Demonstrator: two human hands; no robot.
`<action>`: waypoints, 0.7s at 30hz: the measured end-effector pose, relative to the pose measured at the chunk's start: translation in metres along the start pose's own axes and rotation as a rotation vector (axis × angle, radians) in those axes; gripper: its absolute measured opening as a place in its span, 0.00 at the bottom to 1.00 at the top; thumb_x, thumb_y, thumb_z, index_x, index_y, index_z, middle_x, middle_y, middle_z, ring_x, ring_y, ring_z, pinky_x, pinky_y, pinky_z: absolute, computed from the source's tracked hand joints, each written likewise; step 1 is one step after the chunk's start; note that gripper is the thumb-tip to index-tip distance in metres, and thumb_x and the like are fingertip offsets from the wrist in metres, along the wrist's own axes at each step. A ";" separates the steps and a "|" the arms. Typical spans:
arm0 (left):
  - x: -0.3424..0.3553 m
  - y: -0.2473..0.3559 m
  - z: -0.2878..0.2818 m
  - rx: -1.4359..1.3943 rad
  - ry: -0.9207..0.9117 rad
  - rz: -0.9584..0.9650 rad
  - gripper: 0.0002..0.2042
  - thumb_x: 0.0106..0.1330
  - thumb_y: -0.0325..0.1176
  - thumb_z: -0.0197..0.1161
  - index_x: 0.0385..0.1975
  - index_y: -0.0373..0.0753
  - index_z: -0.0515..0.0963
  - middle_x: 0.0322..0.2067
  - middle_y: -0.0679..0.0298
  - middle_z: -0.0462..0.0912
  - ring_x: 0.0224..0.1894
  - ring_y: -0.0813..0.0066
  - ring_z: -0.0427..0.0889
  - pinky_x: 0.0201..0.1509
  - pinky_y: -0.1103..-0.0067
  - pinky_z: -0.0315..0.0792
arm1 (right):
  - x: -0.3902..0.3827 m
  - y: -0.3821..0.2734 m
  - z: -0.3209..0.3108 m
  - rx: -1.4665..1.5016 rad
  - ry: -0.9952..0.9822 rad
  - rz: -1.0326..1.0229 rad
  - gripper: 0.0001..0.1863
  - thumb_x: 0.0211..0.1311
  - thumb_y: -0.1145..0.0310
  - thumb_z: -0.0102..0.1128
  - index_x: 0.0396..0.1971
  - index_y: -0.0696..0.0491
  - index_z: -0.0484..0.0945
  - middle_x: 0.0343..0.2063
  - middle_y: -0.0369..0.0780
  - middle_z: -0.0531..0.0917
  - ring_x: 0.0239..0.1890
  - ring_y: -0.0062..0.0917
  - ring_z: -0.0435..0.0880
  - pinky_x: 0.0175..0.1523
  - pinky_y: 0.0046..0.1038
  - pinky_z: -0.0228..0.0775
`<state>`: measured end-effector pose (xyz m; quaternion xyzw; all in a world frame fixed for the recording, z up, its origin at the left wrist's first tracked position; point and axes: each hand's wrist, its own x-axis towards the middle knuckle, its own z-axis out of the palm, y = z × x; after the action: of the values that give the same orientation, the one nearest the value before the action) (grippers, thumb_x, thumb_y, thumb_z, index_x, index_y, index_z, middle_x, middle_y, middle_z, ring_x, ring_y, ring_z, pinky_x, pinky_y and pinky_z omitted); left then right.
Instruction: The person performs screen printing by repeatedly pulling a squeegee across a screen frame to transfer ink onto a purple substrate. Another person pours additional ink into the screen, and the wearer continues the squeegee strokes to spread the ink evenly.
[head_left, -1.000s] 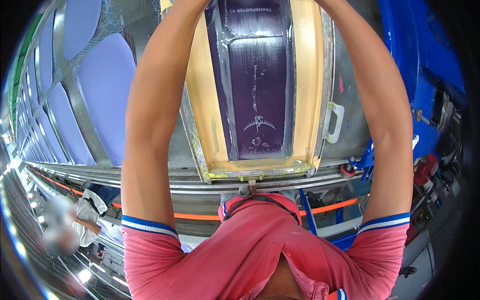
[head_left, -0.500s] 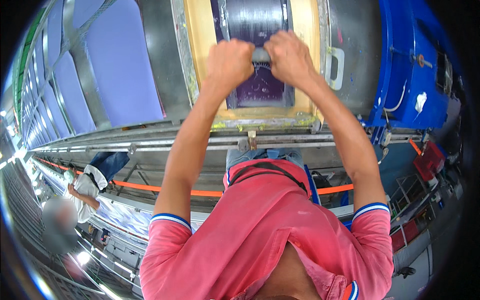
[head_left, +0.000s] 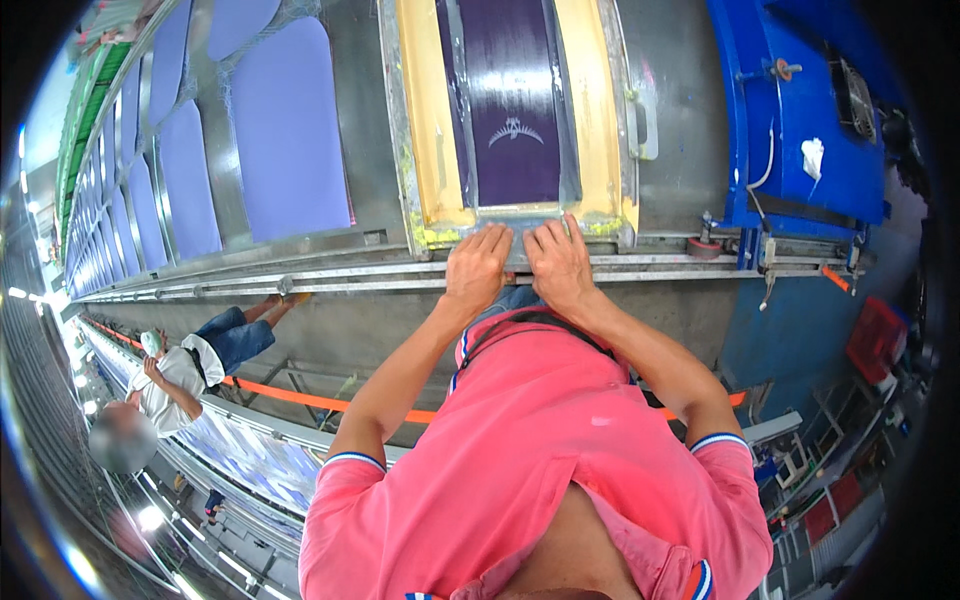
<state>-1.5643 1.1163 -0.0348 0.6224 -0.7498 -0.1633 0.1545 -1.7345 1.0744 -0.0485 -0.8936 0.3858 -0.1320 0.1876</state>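
A screen-printing frame [head_left: 628, 180] lies before me, its yellow-coated mesh [head_left: 425, 110] bordering a dark purple window [head_left: 510, 175]. Pale curved marks with a small figure show in that window. At the frame's near end, both my hands are wrapped around a grey squeegee [head_left: 518, 228], side by side. My left hand [head_left: 478, 265] grips its left part, knuckles up. My right hand [head_left: 560, 262] grips the right part, a short gap away. Most of the squeegee is hidden under my fingers.
Flat lavender pieces [head_left: 290, 130] lie in rows on the long grey table [head_left: 365, 180] to the left. Metal rails [head_left: 350, 275] run along its near edge. A blue machine housing [head_left: 800, 120] stands at right. Another person [head_left: 175, 380] is farther left, beyond an orange strip [head_left: 330, 402].
Both hands have drawn the squeegee toward me, from the middle of the window to the frame's near edge. The pale marks are now uncovered. The person at left shows more fully.
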 end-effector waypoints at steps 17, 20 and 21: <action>0.417 -0.265 -0.099 0.425 0.010 -0.080 0.21 0.50 0.33 0.61 0.46 0.54 0.85 0.31 0.53 0.86 0.37 0.52 0.85 0.41 0.61 0.80 | 0.467 0.164 -0.039 -0.192 0.006 0.060 0.09 0.45 0.71 0.57 0.26 0.57 0.84 0.30 0.55 0.84 0.38 0.49 0.84 0.44 0.45 0.78; 0.433 -0.277 -0.093 0.416 0.077 0.025 0.08 0.45 0.31 0.62 0.26 0.43 0.84 0.25 0.49 0.83 0.31 0.49 0.84 0.36 0.61 0.79 | 0.487 0.176 -0.036 -0.155 -0.024 0.105 0.12 0.47 0.71 0.56 0.28 0.58 0.85 0.31 0.56 0.84 0.36 0.50 0.85 0.46 0.46 0.79; 0.436 -0.275 -0.096 0.415 0.108 0.059 0.05 0.43 0.30 0.62 0.19 0.39 0.83 0.23 0.47 0.83 0.29 0.49 0.84 0.34 0.61 0.78 | 0.485 0.174 -0.038 -0.158 -0.031 0.132 0.11 0.46 0.71 0.56 0.26 0.60 0.85 0.30 0.57 0.83 0.35 0.51 0.85 0.45 0.46 0.78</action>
<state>-1.3570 0.6352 -0.0561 0.6265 -0.7758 0.0328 0.0675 -1.5370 0.5972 -0.0463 -0.8801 0.4503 -0.0747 0.1305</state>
